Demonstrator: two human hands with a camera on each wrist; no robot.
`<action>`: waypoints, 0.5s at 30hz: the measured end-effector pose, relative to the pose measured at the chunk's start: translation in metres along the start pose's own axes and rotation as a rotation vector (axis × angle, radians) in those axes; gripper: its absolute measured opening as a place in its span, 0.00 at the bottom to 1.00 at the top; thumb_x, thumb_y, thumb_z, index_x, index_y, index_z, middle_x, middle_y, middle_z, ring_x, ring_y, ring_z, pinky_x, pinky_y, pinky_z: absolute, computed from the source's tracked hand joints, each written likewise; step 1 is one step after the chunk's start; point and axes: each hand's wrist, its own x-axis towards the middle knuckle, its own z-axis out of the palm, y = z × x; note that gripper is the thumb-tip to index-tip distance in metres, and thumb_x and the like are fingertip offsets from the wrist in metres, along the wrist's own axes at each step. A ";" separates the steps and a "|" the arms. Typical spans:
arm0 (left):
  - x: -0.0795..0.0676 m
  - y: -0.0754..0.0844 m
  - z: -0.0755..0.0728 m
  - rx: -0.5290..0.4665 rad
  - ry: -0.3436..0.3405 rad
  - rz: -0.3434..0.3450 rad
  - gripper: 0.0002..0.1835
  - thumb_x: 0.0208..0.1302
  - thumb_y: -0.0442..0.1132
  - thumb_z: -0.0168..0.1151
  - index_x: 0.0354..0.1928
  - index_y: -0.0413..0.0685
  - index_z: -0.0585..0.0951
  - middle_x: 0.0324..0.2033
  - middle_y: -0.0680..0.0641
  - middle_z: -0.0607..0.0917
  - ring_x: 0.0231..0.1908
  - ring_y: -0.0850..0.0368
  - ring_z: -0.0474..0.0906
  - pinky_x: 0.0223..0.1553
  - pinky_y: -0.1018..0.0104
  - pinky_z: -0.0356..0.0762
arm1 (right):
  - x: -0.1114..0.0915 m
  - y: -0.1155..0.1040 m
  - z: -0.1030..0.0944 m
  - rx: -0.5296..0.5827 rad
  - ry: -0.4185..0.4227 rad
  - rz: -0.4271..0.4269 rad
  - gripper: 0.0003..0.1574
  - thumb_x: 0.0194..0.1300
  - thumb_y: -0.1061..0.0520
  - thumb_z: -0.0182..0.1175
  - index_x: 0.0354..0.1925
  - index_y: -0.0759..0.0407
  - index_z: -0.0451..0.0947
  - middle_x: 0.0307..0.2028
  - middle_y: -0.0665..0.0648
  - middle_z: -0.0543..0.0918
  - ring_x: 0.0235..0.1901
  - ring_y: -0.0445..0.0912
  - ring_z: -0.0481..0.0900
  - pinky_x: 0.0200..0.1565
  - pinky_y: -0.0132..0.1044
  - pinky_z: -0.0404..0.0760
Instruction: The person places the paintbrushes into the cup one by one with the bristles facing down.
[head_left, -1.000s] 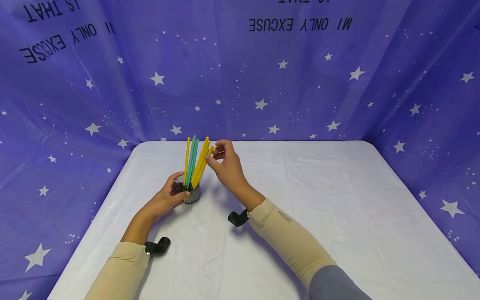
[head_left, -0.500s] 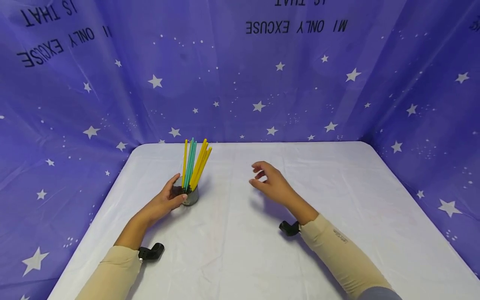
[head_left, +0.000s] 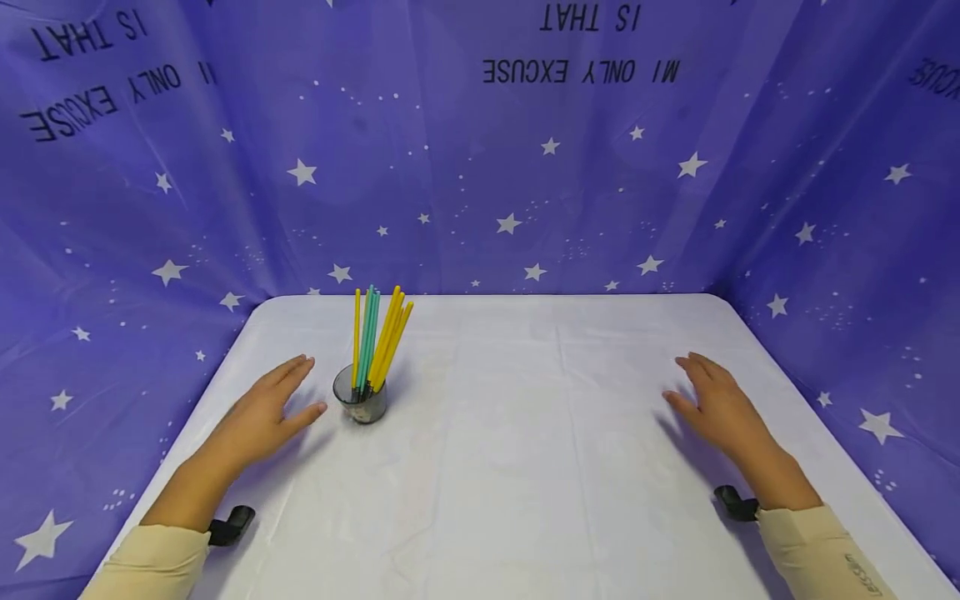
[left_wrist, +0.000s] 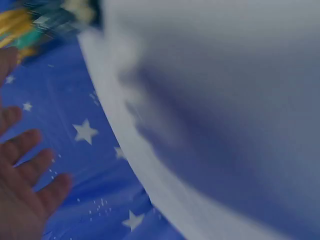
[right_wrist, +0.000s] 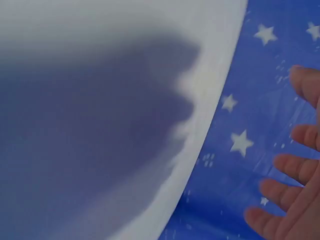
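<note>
A small dark-tinted glass cup point(head_left: 369, 412) stands upright on the left part of the white-covered table. Several slim yellow sticks point(head_left: 387, 343) and several teal sticks point(head_left: 367, 343) lean in it, their tops well above the rim; the lower ends look dark. Just left of the cup, apart from it, is the left hand point(head_left: 255, 422), fingers extended and holding nothing. On the far right side the right hand point(head_left: 722, 415) hovers over the table with relaxed, spread fingers and nothing in it. The left wrist view shows the stick bundle point(left_wrist: 22, 29) blurred at its top left corner.
The white tablecloth point(head_left: 510, 467) covers the whole table. Purple-blue curtains with white stars point(head_left: 480, 167) hang behind it and along both sides. A black wrist camera sits under each forearm, the left camera point(head_left: 232, 526) and the right camera point(head_left: 735, 503).
The left hand has let go of the cup and drawn back to the left. The right hand has moved away from the sticks, far to the right. The sticks stay in the cup.
</note>
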 end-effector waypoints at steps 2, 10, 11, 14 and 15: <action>0.000 -0.005 -0.001 0.135 0.070 0.038 0.40 0.67 0.56 0.63 0.72 0.40 0.66 0.71 0.33 0.61 0.71 0.32 0.53 0.62 0.33 0.55 | -0.004 0.007 -0.005 -0.080 -0.047 0.035 0.46 0.70 0.44 0.60 0.72 0.71 0.57 0.70 0.76 0.55 0.70 0.73 0.48 0.62 0.72 0.49; -0.004 -0.013 0.007 0.284 0.073 -0.079 0.50 0.66 0.69 0.53 0.77 0.41 0.54 0.76 0.33 0.44 0.74 0.36 0.25 0.65 0.30 0.28 | -0.002 0.009 -0.007 -0.198 -0.227 0.100 0.63 0.68 0.25 0.49 0.78 0.62 0.37 0.76 0.70 0.31 0.72 0.64 0.18 0.60 0.74 0.23; -0.005 -0.012 0.008 0.282 0.067 -0.087 0.51 0.66 0.70 0.52 0.77 0.40 0.53 0.76 0.33 0.43 0.74 0.36 0.25 0.65 0.30 0.27 | 0.000 0.008 -0.007 -0.208 -0.236 0.099 0.63 0.68 0.25 0.48 0.78 0.62 0.37 0.76 0.70 0.31 0.72 0.64 0.18 0.59 0.74 0.23; -0.006 -0.011 0.009 0.265 0.058 -0.095 0.52 0.66 0.70 0.51 0.77 0.39 0.52 0.76 0.34 0.42 0.74 0.36 0.25 0.66 0.32 0.26 | 0.004 0.007 -0.009 -0.212 -0.256 0.101 0.63 0.68 0.24 0.47 0.78 0.62 0.37 0.76 0.71 0.31 0.72 0.65 0.19 0.59 0.74 0.24; -0.006 -0.011 0.009 0.262 0.059 -0.095 0.52 0.66 0.70 0.51 0.77 0.39 0.52 0.76 0.34 0.42 0.74 0.36 0.25 0.66 0.32 0.26 | 0.005 0.007 -0.009 -0.214 -0.259 0.102 0.63 0.68 0.24 0.47 0.78 0.62 0.37 0.76 0.71 0.31 0.72 0.66 0.19 0.59 0.75 0.24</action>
